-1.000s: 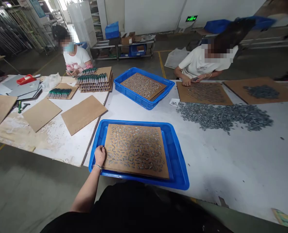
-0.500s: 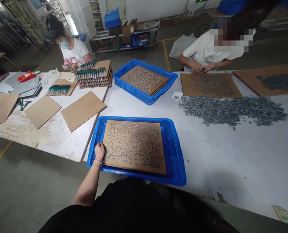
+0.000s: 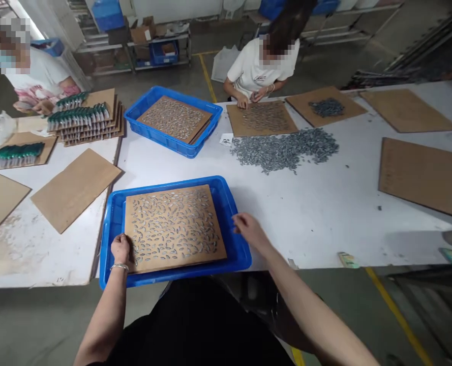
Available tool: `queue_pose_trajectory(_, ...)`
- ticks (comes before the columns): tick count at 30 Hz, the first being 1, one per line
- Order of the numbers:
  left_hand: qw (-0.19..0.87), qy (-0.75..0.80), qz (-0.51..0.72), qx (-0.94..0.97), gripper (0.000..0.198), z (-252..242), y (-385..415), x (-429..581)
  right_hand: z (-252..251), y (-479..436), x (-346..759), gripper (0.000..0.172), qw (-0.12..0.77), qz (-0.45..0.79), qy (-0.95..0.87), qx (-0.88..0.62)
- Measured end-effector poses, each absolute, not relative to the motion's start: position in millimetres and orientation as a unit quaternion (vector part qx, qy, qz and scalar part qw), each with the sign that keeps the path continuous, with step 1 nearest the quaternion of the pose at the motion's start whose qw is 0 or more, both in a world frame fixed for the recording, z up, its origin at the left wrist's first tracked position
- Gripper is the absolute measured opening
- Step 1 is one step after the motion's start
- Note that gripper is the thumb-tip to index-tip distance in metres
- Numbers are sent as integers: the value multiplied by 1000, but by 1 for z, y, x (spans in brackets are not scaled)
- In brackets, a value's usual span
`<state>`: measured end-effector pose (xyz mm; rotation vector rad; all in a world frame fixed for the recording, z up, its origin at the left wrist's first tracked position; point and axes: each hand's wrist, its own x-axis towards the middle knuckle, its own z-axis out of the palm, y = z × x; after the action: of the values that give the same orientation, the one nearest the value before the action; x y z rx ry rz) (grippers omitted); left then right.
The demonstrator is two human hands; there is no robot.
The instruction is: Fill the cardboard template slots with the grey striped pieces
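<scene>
My left hand (image 3: 120, 247) is closed on the left edge of a brown board (image 3: 180, 260), its fingers partly hidden at the edge. Many small grey leaf-shaped pieces (image 3: 168, 218) are spread over the board, which lies in a shallow blue tray (image 3: 238, 256). Over the tray's right rim is my right hand (image 3: 249, 230), fingers loosely bent and a little apart, with nothing visible in them. Whether it touches the rim I cannot tell.
A second blue tray (image 3: 134, 124) behind holds similar boards. Loose grey pieces (image 3: 282, 150) lie heaped near a co-worker (image 3: 264, 63) handling pieces over a board. Stacked boards with green-topped items (image 3: 92, 127) stand left, near another person (image 3: 42, 76). More boards (image 3: 424, 175) lie right.
My right hand has come into view from the right, at the tray's right rim. My left hand stays on the board's left edge. The view has turned right.
</scene>
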<state>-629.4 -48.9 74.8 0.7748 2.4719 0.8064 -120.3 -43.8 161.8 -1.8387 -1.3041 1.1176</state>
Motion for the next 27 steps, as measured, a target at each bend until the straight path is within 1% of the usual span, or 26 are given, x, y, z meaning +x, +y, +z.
queue_pose_trajectory(2, 214, 892, 303, 259, 15, 71, -45, -630, 141, -44, -134, 19, 246, 411, -514, -712)
queue_pose_trajectory(4, 220, 890, 317, 244, 13, 69, -43, -631, 119, -44, -153, 18, 211, 389, -522, -729)
queue_pose_trajectory(9, 240, 879, 355, 210, 12, 67, -36, -628, 78, -42, -181, 19, 219, 367, -487, -762)
queue_pose_trajectory(17, 260, 862, 404, 162, 17, 73, -32, -624, 38, -34, -182, 15, 262, 385, -408, -785)
queue_pose_trajectory(27, 275, 857, 413, 139, 20, 83, -31, -623, 5, -40, -184, 34, 350, 468, -316, -747)
